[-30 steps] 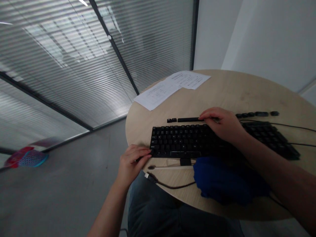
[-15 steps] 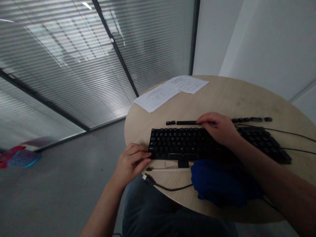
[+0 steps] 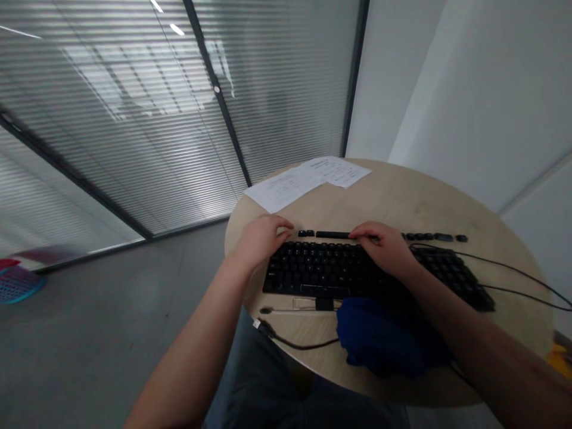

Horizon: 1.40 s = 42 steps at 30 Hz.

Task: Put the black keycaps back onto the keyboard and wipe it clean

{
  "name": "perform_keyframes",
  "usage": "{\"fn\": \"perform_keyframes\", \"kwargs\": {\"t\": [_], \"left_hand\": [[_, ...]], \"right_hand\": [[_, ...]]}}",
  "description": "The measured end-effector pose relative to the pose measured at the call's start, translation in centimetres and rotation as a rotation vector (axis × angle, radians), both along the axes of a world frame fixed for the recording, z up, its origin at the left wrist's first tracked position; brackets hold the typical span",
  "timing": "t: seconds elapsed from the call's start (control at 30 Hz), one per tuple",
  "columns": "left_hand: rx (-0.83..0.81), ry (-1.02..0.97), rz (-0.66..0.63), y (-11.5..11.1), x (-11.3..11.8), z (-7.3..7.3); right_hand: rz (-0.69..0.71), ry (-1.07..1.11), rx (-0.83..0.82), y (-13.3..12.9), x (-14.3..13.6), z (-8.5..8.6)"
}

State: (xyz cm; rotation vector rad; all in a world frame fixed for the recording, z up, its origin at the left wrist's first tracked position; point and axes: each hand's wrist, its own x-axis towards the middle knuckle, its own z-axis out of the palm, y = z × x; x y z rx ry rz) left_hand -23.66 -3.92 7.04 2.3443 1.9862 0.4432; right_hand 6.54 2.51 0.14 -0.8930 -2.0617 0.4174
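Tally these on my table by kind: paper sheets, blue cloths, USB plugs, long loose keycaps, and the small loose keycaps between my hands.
Paper sheets: 2
Blue cloth: 1
USB plug: 1
Long keycap: 1
Small keycaps left of the long one: 2
Total: 7

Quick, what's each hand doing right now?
Left hand: partly open, holding nothing visible.
Right hand: fingers on the long black keycap; grip cannot be told.
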Motion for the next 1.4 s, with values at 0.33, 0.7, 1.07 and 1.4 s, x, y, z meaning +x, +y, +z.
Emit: {"fn": "perform_keyframes", "kwargs": {"t": [0.33,0.7,1.07,1.4], "left_hand": [[-0.195,-0.009,-0.127,7.4,0.3,-3.2],[-0.021,-0.146,-0.083,0.4,-2.6,-1.5],[0.401,-0.187,-0.3,-10.7,-2.1,-6.2],[0.453,-0.108,-0.364,-10.3,-2.2,-7.1]], "right_hand": [[0.003,-0.008,0.009,-0.3,0.1,0.9],[0.01,-0.008,0.039,-0.3,0.2,1.2],[0.033,-0.047,-0.003,-0.7,-0.2,0.3],[-0.017,-0.032,-0.003,-0.6,0.1,0.2]]}}
